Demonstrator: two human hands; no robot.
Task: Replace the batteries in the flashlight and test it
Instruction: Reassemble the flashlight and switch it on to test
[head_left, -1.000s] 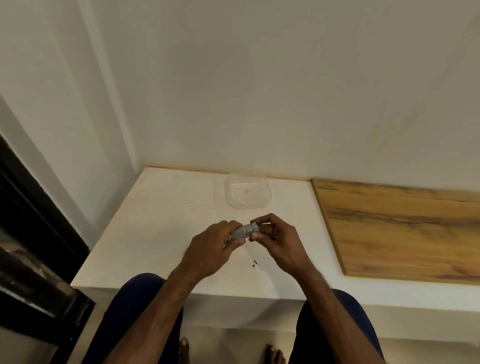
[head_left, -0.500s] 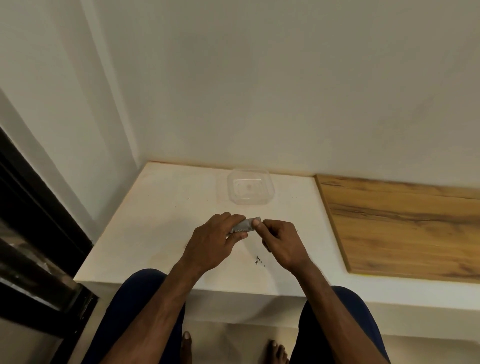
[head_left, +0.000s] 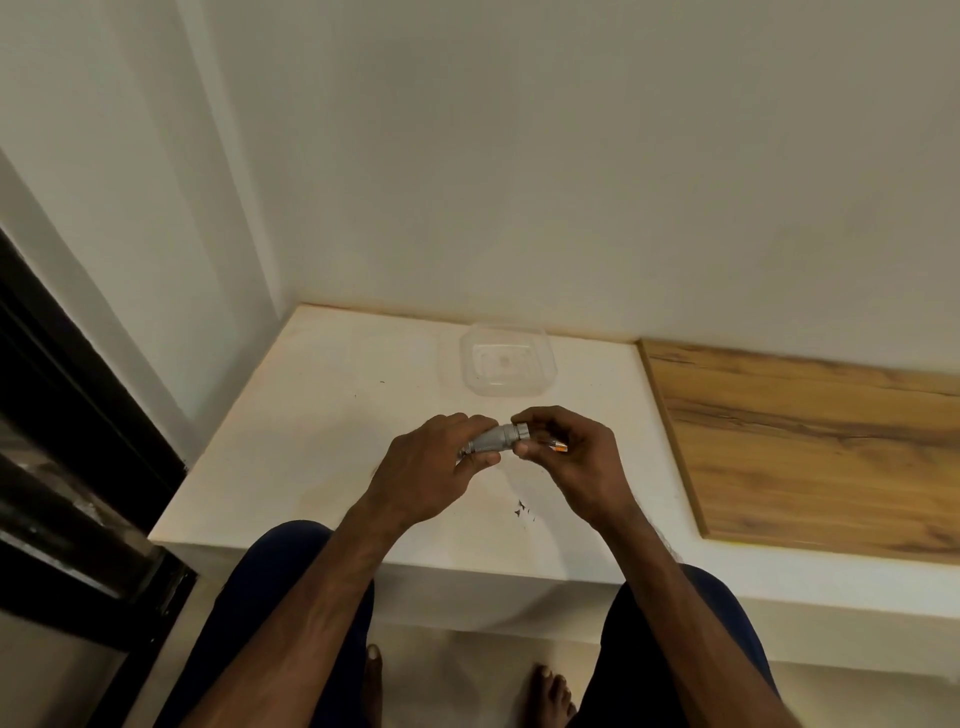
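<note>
A small silver flashlight (head_left: 496, 440) is held in the air just above the white ledge (head_left: 311, 415), between both hands. Its body is a short metal cylinder with a knurled, cross-hatched grip, and a smooth ringed collar sits at its end toward 3 o'clock. It lies nearly level, tilted a little upward at that end.

The left hand (head_left: 423, 470) is closed around the barrel from 9 o'clock, thumb beneath and fingers over the top. The right hand (head_left: 574, 457) pinches the collar end with thumb and forefinger — clamped on the flashlight as well. Tucked under its curled fingers is a thin object with an orange-and-white tip (head_left: 557, 446); what it is cannot be made out.

At 12 o'clock from the hands, apart from them, a clear plastic container (head_left: 508, 359) sits on the ledge. Small dark specks (head_left: 521, 508) lie at 6 o'clock — and a wooden board (head_left: 810, 441) lies at 3 o'clock.
</note>
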